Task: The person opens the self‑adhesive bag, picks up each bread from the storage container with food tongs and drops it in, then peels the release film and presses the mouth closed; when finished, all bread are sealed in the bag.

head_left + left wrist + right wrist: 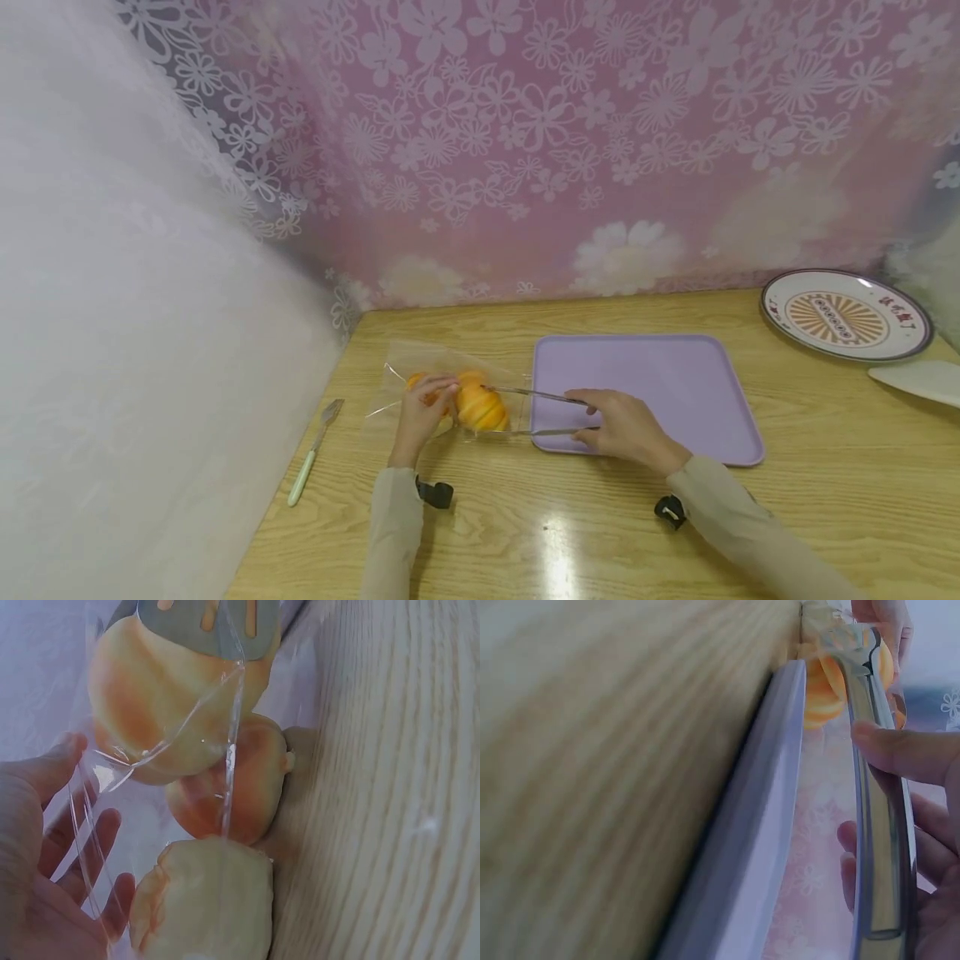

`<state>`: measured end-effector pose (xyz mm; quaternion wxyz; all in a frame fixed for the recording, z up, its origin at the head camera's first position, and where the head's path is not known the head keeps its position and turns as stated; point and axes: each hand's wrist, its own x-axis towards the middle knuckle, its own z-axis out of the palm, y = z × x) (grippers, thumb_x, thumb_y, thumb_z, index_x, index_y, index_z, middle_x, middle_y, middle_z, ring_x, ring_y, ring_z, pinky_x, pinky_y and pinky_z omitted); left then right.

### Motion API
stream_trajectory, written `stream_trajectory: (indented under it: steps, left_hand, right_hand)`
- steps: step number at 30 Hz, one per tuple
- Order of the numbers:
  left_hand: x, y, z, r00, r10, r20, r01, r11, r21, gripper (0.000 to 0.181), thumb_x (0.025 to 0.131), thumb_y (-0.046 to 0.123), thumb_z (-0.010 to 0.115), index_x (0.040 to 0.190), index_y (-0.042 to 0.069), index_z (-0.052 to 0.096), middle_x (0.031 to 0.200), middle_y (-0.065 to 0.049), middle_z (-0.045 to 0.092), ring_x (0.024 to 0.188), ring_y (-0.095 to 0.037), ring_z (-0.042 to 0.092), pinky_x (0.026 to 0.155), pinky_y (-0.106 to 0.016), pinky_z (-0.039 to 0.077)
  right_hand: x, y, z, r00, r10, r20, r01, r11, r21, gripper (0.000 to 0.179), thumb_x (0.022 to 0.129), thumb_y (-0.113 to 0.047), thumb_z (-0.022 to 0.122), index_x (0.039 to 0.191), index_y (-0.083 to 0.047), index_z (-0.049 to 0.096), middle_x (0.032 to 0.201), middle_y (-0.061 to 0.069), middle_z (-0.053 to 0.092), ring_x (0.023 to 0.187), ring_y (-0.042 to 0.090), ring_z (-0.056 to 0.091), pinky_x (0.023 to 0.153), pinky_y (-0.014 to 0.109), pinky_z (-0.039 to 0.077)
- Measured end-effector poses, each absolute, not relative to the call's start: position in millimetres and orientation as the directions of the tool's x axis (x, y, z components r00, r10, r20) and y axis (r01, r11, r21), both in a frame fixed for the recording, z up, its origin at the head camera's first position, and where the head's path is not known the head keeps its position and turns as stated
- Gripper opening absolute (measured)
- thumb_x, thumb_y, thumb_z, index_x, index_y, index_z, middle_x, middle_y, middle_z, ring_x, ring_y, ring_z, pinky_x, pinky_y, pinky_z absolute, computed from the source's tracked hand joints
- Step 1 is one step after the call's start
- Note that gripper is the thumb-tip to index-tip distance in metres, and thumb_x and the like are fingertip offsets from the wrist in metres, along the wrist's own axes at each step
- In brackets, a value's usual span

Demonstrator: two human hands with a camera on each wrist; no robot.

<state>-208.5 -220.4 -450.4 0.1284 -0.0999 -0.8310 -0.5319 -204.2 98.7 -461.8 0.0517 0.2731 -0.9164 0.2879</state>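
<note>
My left hand (pixel 422 412) holds the edge of a clear plastic bag (pixel 408 354), with the thumb on one side of the film and fingers on the other. Several bread rolls are in the bag; a striped orange roll (pixel 482 406) lies at its right end. In the left wrist view, a slotted metal tip (pixel 214 634) overlaps the topmost roll (pixel 169 697), and a pale squarish roll (pixel 206 900) is lowest. The right hand (pixel 626 425) grips metal tongs (pixel 883 885), thumb on one arm and fingers on the other. Spread apart, the tongs reach leftward to the striped roll.
A purple tray (pixel 645 367) lies right of the bag, under the tongs and right hand. At the far left rests a fork (pixel 307 467) with a pale green handle. A patterned plate (pixel 847 315) and a white object (pixel 918 382) are at the right. Walls border the table.
</note>
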Motion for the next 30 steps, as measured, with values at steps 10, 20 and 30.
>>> stream_trajectory:
  steps: [10,20,30]
  left_hand:
    - [-209.2,-219.0,-451.0,-0.952,0.010,0.304,0.285,0.382,0.879,0.018,0.092,0.004,0.066,0.104,-0.008,0.071,0.119,-0.025,0.064,0.119,-0.039,0.056,0.104,-0.041,0.049]
    - [-214.0,-219.0,-459.0,-0.943,0.000,0.332,0.305,0.399,0.865,0.015,0.091,0.002,0.066,0.101,-0.009,0.071,0.116,-0.025,0.066,0.116,-0.038,0.057,0.100,-0.031,0.050]
    - [-227.1,-225.4,-482.3,-0.961,0.030,0.276,0.260,0.447,0.856,0.019,0.088,0.016,0.073,0.102,0.003,0.075,0.119,-0.013,0.067,0.119,-0.031,0.057,0.104,-0.049,0.047]
  right_hand:
    - [-210.8,93.0,-458.5,-0.845,-0.459,0.274,-0.535,0.715,-0.450,0.055,0.076,-0.021,0.084,0.127,-0.015,0.064,0.116,0.008,0.071,0.090,0.024,0.068,0.056,0.032,0.051]
    - [-207.5,90.9,-467.5,-0.813,-0.487,0.321,-0.583,0.692,-0.427,0.056,0.075,-0.022,0.085,0.126,-0.014,0.064,0.103,0.009,0.074,0.083,0.021,0.067,0.059,0.032,0.052]
    - [-204.8,90.1,-468.6,-0.828,-0.492,0.269,-0.560,0.700,-0.443,0.059,0.076,-0.023,0.084,0.130,-0.013,0.062,0.110,0.010,0.072,0.088,0.023,0.067,0.061,0.034,0.053]
